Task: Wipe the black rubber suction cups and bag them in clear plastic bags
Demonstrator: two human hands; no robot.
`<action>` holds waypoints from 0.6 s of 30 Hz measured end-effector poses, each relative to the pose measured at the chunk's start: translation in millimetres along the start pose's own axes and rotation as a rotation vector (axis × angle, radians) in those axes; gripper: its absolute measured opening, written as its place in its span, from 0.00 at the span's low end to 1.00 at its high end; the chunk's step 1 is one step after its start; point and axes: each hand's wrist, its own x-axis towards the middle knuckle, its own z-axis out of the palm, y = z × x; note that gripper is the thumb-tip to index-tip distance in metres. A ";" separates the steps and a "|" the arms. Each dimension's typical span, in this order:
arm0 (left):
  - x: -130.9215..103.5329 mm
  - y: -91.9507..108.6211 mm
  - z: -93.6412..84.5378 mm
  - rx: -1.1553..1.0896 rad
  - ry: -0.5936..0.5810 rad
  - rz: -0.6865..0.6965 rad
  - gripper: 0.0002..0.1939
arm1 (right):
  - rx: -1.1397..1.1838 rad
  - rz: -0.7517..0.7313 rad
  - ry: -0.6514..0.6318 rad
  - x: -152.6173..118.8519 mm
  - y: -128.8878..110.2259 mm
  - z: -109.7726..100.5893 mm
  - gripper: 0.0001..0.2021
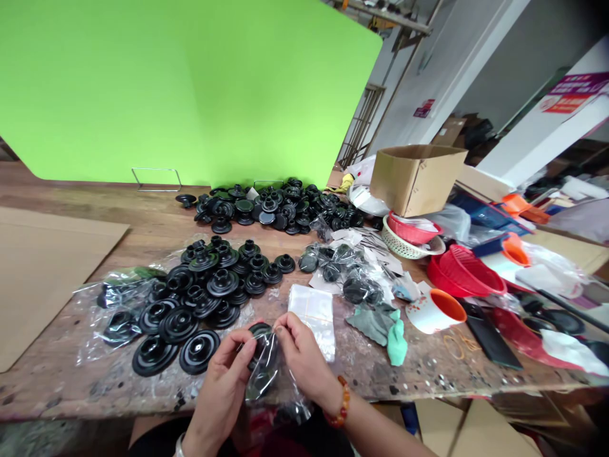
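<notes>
Close to the table's front edge, my left hand point(228, 374) grips a round black stepped disc point(261, 335) between thumb and fingers. A clear plastic bag point(266, 381) hangs around or against the disc; how far the disc sits inside it I cannot tell. My right hand point(304, 355), with a beaded bracelet at the wrist, pinches the bag's upper edge. Just beyond the right hand lies a stack of flat clear bags point(311, 311). To the left is a heap of similar black discs point(204, 292), several with raised hubs. Beside that heap are bagged discs point(121, 327).
A larger pile of black parts point(271, 206) lies before the green panel point(200, 89). Bagged parts point(359, 285), a grey-green cloth point(375, 327), a white-orange cup point(435, 311), a phone point(492, 336), red baskets point(466, 273) and a cardboard box point(416, 181) occupy the right. Cardboard point(47, 273) lies left.
</notes>
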 end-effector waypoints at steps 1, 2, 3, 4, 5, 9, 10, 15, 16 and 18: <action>0.0 -0.1 -0.6 0.008 -0.002 0.016 0.11 | -0.022 -0.005 0.000 -0.5 0.6 -0.1 0.07; 0.1 -0.5 -1.5 0.007 -0.008 0.019 0.11 | -0.044 -0.015 -0.003 -1.4 0.9 -0.3 0.07; 0.5 -0.9 -2.6 -0.005 -0.014 0.008 0.11 | -0.067 -0.028 -0.003 -2.6 0.9 -0.4 0.07; 1.0 -1.5 -3.7 -0.025 -0.011 -0.013 0.11 | -0.092 -0.043 -0.004 -4.2 0.6 -0.4 0.07; 1.6 -2.1 -4.6 -0.051 0.000 -0.036 0.11 | -0.122 -0.062 -0.004 -6.0 0.1 -0.2 0.07; 3.6 -5.1 -4.9 -0.120 0.077 -0.058 0.11 | -0.355 -0.172 0.037 -13.4 -1.4 2.2 0.09; 3.8 -6.0 -3.8 -0.131 0.090 -0.050 0.11 | -0.408 -0.197 0.050 -14.3 -1.0 3.0 0.09; 0.6 -12.8 7.2 -0.241 0.126 -0.136 0.14 | -0.281 -0.175 0.071 -10.9 5.2 6.5 0.08; -0.2 -13.7 8.8 -0.253 0.112 -0.168 0.15 | -0.231 -0.148 0.057 -9.7 5.8 6.4 0.07; -0.6 -13.0 8.3 -0.229 0.053 -0.220 0.15 | -0.146 -0.092 0.008 -8.3 3.7 3.3 0.07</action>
